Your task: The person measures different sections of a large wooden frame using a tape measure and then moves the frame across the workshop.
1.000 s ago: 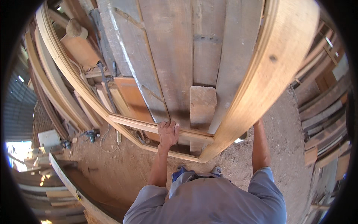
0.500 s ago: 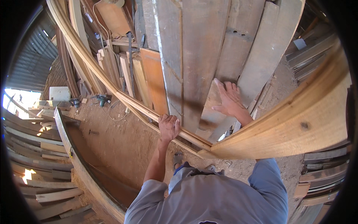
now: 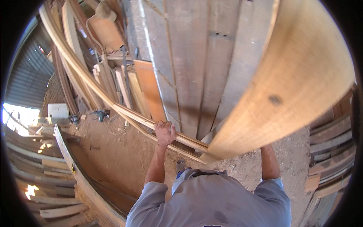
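Observation:
A large light-wood frame stretches across the view. Its long grooved rail (image 3: 94, 89) runs from the far upper left to a corner near my body, where it meets a wide pale board (image 3: 295, 72) with a dark knot. My left hand (image 3: 165, 132) is closed round the rail, not far from that corner. On the other side, my right forearm (image 3: 269, 162) goes up behind the wide board, which hides the hand and its fingers. Large grey-brown planks (image 3: 189, 68) stand upright just beyond the frame.
An orange-brown panel (image 3: 149, 89) leans beside the grey planks. Power tools (image 3: 100, 114) and a cord lie on the dirt floor at the left. A long board edge (image 3: 75, 166) crosses the lower left. Stacked timber lines the left (image 3: 62, 211) and right (image 3: 329, 151).
The wide board has swung up and now covers more of the planks. My right hand, earlier spread against the planks, has gone behind the board. My left hand keeps its hold.

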`<state>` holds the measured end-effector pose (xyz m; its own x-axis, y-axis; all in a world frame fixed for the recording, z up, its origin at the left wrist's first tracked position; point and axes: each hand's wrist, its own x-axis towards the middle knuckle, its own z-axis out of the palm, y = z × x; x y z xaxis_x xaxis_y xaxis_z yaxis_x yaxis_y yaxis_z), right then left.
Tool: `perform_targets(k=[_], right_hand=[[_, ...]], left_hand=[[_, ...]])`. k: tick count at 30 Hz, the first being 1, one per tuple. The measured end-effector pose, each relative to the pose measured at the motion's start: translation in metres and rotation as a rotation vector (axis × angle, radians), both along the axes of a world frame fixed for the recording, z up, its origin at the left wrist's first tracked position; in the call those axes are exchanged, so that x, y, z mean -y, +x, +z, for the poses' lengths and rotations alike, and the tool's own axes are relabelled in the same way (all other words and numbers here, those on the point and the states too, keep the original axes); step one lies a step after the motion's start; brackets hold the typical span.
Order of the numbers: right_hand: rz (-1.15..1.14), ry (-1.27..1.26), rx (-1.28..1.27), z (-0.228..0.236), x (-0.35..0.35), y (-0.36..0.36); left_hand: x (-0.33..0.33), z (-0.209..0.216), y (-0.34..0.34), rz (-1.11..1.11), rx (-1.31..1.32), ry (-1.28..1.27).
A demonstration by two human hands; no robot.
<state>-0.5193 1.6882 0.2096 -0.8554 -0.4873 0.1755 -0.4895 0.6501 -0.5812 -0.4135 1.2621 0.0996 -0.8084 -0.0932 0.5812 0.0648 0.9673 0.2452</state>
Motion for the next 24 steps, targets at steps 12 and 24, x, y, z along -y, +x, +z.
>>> perform_targets(k=[12,24], right_hand=[[-0.419,-1.281,0.352,-0.101,-0.048,0.017],[-0.463,-1.06,0.128,-0.076,-0.011,0.024]], left_hand=[[0.0,-0.019,-0.027,-0.082,0.031,-0.043],[0.041,-0.064,-0.017,-0.052,-0.006,-0.204]])
